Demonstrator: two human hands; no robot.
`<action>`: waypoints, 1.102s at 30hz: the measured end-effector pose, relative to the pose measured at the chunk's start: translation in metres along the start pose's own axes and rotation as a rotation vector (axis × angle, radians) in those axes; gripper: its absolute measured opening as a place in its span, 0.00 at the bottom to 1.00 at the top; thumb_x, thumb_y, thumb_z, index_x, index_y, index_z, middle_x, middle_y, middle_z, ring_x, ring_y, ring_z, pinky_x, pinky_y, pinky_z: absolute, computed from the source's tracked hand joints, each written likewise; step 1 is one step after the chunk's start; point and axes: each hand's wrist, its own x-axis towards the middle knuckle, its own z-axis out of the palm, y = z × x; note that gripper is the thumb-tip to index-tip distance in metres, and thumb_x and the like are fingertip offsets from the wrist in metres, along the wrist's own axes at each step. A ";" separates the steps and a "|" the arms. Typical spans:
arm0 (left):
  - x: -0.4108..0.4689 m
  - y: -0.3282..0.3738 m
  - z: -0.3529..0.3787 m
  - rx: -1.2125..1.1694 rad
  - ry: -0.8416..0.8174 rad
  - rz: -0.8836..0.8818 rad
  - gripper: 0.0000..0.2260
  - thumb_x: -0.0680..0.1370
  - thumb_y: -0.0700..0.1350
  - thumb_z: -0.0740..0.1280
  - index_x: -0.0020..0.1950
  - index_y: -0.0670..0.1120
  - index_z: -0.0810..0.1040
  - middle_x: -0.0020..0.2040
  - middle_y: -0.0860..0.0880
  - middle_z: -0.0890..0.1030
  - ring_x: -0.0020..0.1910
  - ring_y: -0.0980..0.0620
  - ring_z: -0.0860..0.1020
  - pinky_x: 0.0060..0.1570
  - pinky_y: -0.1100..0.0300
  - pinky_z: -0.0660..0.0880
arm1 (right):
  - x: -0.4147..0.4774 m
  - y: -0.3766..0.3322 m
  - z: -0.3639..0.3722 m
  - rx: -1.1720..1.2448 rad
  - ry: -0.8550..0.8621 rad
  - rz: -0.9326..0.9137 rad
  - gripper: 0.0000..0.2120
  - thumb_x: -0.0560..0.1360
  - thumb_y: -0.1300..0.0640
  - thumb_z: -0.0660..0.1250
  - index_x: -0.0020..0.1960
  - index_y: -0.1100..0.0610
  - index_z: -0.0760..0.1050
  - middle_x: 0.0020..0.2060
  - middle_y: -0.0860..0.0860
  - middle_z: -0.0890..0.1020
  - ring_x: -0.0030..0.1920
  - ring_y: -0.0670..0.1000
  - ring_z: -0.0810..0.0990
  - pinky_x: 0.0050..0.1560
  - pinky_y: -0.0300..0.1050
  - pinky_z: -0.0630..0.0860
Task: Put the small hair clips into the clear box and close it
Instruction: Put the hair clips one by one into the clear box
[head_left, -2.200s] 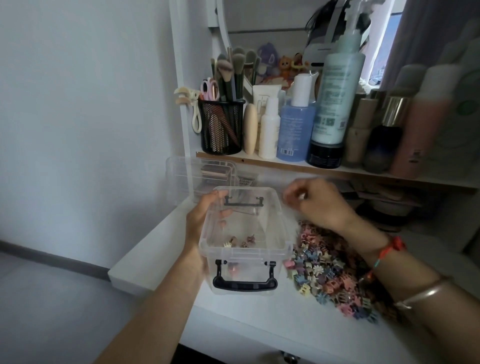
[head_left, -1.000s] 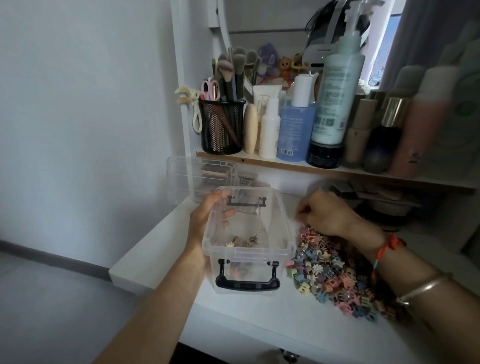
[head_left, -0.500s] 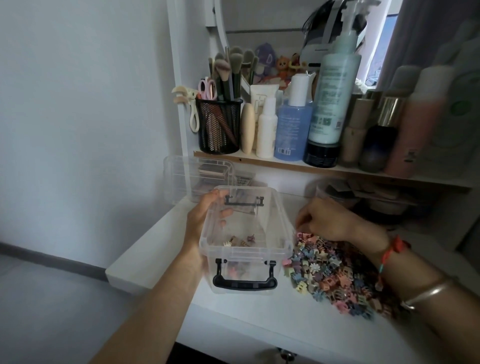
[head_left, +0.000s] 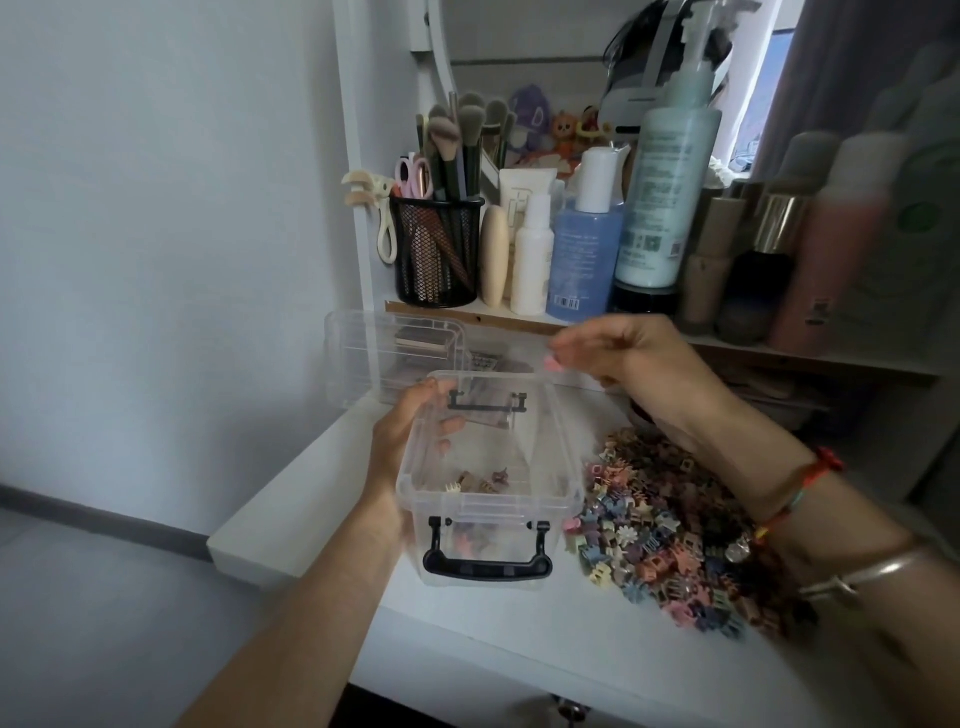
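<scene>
Over white surface (head_left: 467, 639), gripping clear box (head_left: 488, 506) with left hand (head_left: 402, 441), pinching pink clip (head_left: 551, 364) in right hand (head_left: 639, 353); released here, might land outside.

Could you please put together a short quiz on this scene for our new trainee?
1. True or false: the clear box is nearly full of clips.
2. What does the right hand pinch? A) a pink clip B) a makeup brush C) a bottle cap
3. On which side of the box, as the person sees it, does the pile of clips lie?

Key:
1. False. Only a few clips lie inside.
2. A.
3. The right side. The left hand grips the box's left wall.
</scene>
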 end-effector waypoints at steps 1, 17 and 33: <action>-0.001 0.000 -0.001 -0.018 -0.007 0.004 0.18 0.61 0.54 0.69 0.46 0.47 0.78 0.61 0.32 0.72 0.36 0.54 0.75 0.37 0.58 0.69 | 0.001 -0.003 0.001 -0.004 -0.017 -0.023 0.08 0.72 0.67 0.67 0.49 0.60 0.80 0.34 0.43 0.82 0.32 0.31 0.77 0.32 0.20 0.68; 0.000 -0.002 -0.002 -0.015 -0.002 -0.015 0.18 0.64 0.51 0.67 0.51 0.45 0.77 0.54 0.41 0.78 0.36 0.55 0.75 0.35 0.60 0.68 | -0.003 0.009 0.005 -0.164 -0.046 -0.010 0.04 0.72 0.65 0.68 0.43 0.58 0.80 0.33 0.42 0.80 0.30 0.33 0.76 0.34 0.21 0.68; 0.002 -0.003 -0.004 -0.011 0.020 0.002 0.14 0.65 0.53 0.68 0.46 0.48 0.78 0.42 0.49 0.78 0.37 0.54 0.76 0.35 0.60 0.68 | -0.021 0.041 0.010 -0.756 -0.457 0.082 0.08 0.71 0.60 0.68 0.48 0.55 0.83 0.44 0.47 0.85 0.34 0.36 0.75 0.33 0.20 0.66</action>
